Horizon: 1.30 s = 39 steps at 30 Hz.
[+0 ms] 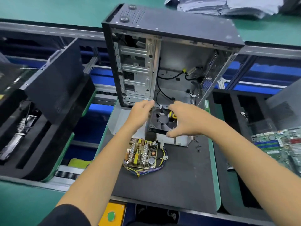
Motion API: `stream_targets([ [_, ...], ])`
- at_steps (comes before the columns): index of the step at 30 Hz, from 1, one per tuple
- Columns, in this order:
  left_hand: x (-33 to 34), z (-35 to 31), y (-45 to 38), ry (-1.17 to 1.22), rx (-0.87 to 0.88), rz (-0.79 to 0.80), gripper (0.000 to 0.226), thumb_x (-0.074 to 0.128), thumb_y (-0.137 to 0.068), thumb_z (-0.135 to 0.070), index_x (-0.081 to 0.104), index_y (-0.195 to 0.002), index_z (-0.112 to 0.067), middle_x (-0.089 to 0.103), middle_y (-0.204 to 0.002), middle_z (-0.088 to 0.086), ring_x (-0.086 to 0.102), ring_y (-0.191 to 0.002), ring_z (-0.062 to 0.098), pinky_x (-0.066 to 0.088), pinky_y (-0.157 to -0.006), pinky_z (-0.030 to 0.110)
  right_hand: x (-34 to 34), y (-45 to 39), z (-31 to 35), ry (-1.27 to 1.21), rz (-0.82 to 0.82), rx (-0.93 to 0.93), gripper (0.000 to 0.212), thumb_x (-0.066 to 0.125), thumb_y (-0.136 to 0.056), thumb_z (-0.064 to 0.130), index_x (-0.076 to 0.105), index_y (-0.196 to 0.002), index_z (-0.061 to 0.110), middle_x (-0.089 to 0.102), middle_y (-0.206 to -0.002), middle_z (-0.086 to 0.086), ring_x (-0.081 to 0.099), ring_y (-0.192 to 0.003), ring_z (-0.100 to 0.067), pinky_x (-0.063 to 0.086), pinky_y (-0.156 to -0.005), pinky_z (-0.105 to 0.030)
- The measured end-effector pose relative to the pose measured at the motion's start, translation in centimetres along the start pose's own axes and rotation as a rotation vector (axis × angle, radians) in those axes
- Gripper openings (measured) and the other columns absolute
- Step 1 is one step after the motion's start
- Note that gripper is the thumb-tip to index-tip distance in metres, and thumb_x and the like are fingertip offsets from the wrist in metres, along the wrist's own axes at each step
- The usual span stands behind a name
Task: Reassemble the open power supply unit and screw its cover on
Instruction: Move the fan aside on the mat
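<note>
Both our hands at fan (163,120) housing (180,139), centre mat: left hand (141,110) curled at its far-left edge, grip unclear; right hand (185,121) clutches screwdriver (172,115). Board (142,154) loose nearby; wires could snag.

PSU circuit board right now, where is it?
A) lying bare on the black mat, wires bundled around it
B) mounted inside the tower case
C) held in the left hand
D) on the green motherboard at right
A: the circuit board lies on the black mat, in front of the fan housing, with neither hand touching it.
</note>
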<state>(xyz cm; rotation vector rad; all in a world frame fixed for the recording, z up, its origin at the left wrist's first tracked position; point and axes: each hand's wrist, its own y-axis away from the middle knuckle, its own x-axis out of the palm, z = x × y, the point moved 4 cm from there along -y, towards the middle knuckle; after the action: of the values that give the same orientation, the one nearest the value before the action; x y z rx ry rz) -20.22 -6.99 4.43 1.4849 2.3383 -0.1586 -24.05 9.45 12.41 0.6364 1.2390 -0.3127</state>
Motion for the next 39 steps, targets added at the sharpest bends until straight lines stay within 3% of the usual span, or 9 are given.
stream_targets([
  [7, -7.7, 2.3, -2.0, -0.094, -0.061, -0.242, 0.041, 0.049, -0.096, -0.027, 0.035, -0.059, -0.017, 0.037, -0.06, -0.001, 0.034, -0.058, 0.012, 0.028, -0.056, 0.031, 0.6, -9.6, 5.9, 0.06, -0.05, -0.058, 0.059, 0.078, -0.056, 0.057, 0.055, -0.086, 0.012, 0.053, -0.079, -0.001, 0.047, -0.061, -0.012, 0.035, -0.045, -0.027],
  [12, -10.3, 5.1, -3.7, -0.26, -0.099, -0.209, 0.029, 0.045, -0.095, -0.02, 0.053, -0.073, -0.003, 0.053, -0.077, 0.011, 0.046, -0.073, 0.022, 0.034, -0.065, 0.033, 2.9, -14.4, 7.8, 0.08, 0.044, -0.053, 0.056, 0.081, -0.057, 0.055, 0.054, -0.079, 0.011, 0.055, -0.067, 0.001, 0.051, -0.057, -0.015, 0.038, -0.044, -0.026],
  [16, -10.0, 5.2, -4.4, -0.34, -0.018, -0.115, 0.014, 0.05, -0.094, -0.021, 0.063, -0.095, -0.015, 0.064, -0.085, -0.003, 0.057, -0.081, 0.016, 0.04, -0.065, 0.024, 4.4, -16.4, 7.8, 0.108, 0.094, -0.004, 0.052, 0.079, -0.061, 0.056, 0.048, -0.066, 0.015, 0.053, -0.062, 0.002, 0.049, -0.055, -0.013, 0.041, -0.048, -0.028],
  [20, -8.1, 5.3, -4.5, -0.567, 0.102, 0.08, 0.023, 0.047, -0.09, -0.007, 0.061, -0.107, -0.014, 0.065, -0.105, 0.005, 0.056, -0.092, 0.021, 0.043, -0.074, 0.029, 5.4, -17.0, 7.8, 0.207, 0.177, 0.039, 0.057, 0.081, -0.06, 0.059, 0.044, -0.067, 0.016, 0.047, -0.068, 0.003, 0.049, -0.063, -0.017, 0.046, -0.06, -0.032],
  [24, -7.1, 5.6, -4.0, -0.798, 0.152, 0.175, 0.03, 0.048, -0.087, -0.004, 0.056, -0.115, -0.008, 0.059, -0.119, 0.011, 0.053, -0.108, 0.028, 0.048, -0.084, 0.04, 6.1, -17.5, 8.9, 0.311, 0.195, 0.049, 0.057, 0.082, -0.063, 0.055, 0.056, -0.097, 0.017, 0.049, -0.079, 0.002, 0.052, -0.076, -0.022, 0.044, -0.061, -0.034],
  [30, -6.9, 5.7, -3.4, -1.092, 0.235, 0.204, 0.026, 0.049, -0.089, -0.009, 0.056, -0.115, -0.007, 0.06, -0.116, 0.011, 0.053, -0.109, 0.026, 0.043, -0.077, 0.032, 7.7, -18.0, 9.8, 0.347, 0.269, 0.101, 0.059, 0.074, -0.077, 0.049, 0.055, -0.122, 0.016, 0.047, -0.087, 0.004, 0.049, -0.082, -0.021, 0.042, -0.064, -0.033],
  [33, -6.3, 5.8, -2.9, -1.245, 0.307, 0.266, 0.022, 0.05, -0.089, -0.013, 0.059, -0.109, -0.01, 0.063, -0.113, 0.009, 0.055, -0.106, 0.026, 0.045, -0.084, 0.033, 8.3, -17.8, 9.2, 0.379, 0.309, 0.104, 0.061, 0.074, -0.075, 0.054, 0.056, -0.12, 0.016, 0.042, -0.075, 0.003, 0.051, -0.081, -0.021, 0.044, -0.065, -0.033],
  [36, -5.3, 6.3, -2.5, -1.321, 0.257, 0.324, 0.022, 0.047, -0.09, -0.012, 0.059, -0.108, -0.008, 0.063, -0.113, 0.012, 0.057, -0.104, 0.028, 0.048, -0.084, 0.037, 8.4, -17.5, 8.4, 0.353, 0.306, 0.103, 0.048, 0.073, -0.078, 0.05, 0.059, -0.108, 0.015, 0.044, -0.076, 0.002, 0.051, -0.08, -0.021, 0.044, -0.064, -0.033],
  [39, -4.9, 6.4, -2.4, -1.253, 0.209, 0.315, 0.024, 0.045, -0.09, -0.012, 0.059, -0.109, -0.006, 0.062, -0.113, 0.013, 0.057, -0.102, 0.029, 0.048, -0.081, 0.036, 7.7, -17.0, 8.5, 0.337, 0.171, 0.039, 0.03, 0.066, -0.085, 0.037, 0.059, -0.102, 0.013, 0.05, -0.083, 0.0, 0.055, -0.077, -0.022, 0.044, -0.061, -0.033],
])
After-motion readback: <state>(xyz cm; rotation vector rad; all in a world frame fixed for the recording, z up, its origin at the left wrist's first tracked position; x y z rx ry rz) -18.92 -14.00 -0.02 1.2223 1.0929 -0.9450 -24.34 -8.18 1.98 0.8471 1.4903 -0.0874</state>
